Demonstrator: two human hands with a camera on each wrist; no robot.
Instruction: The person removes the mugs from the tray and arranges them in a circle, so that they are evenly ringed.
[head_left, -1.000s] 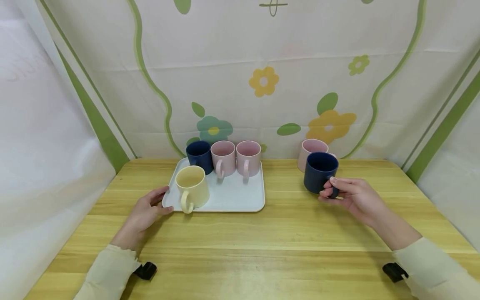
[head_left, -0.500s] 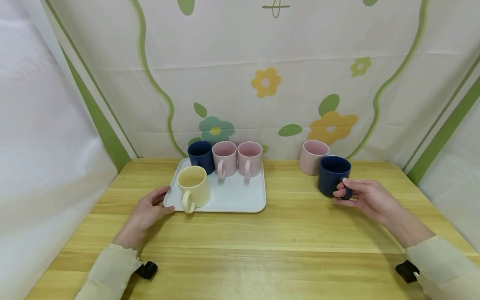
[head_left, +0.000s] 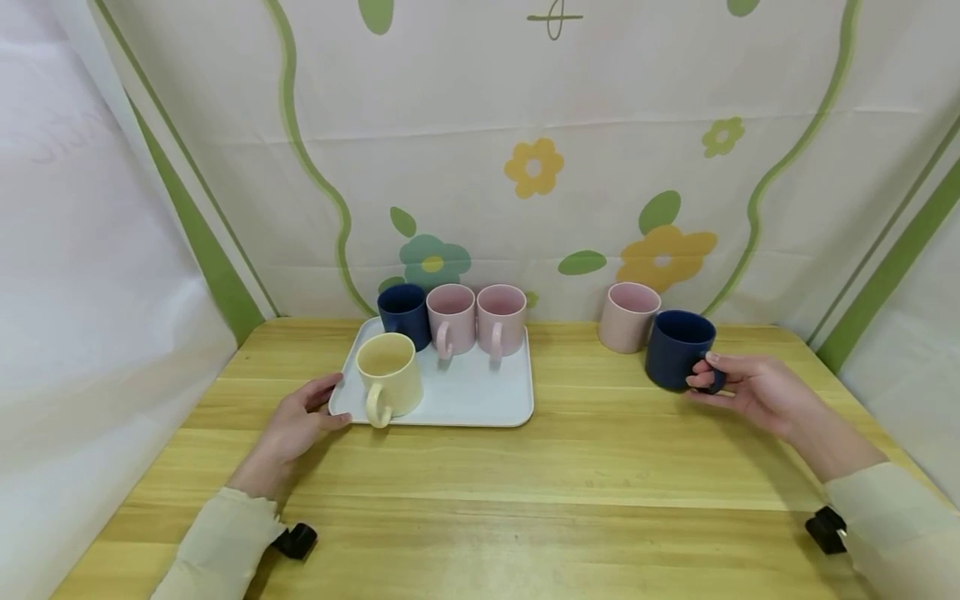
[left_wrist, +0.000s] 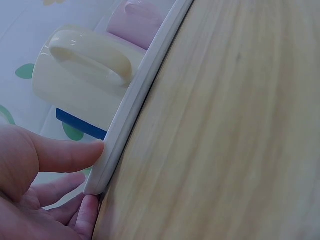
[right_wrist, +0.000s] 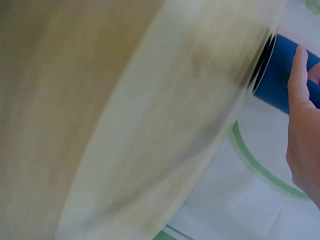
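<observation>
My right hand (head_left: 768, 396) grips the handle of a dark blue mug (head_left: 670, 354) at the right. In the right wrist view the blue mug (right_wrist: 280, 70) is upright, its base at or just above the tabletop; I cannot tell which. Close behind it stands a pink mug (head_left: 624, 323). My left hand (head_left: 295, 423) holds the front left corner of a white tray (head_left: 480, 404); in the left wrist view the thumb (left_wrist: 75, 156) presses the rim and the fingers lie round the corner. On the tray's front left is a pale yellow mug (head_left: 399, 383), handle toward me.
Along the tray's back edge stand another dark blue mug (head_left: 408, 321) and two pink mugs, one in the middle (head_left: 459, 312) and one at right (head_left: 510, 315). The wooden table (head_left: 480, 508) ends against a flower-printed cloth (head_left: 450, 183), with cloth at both sides.
My right hand has carried the blue mug to the right, from in front of the pink mug to beside it. My left hand stays at the tray corner.
</observation>
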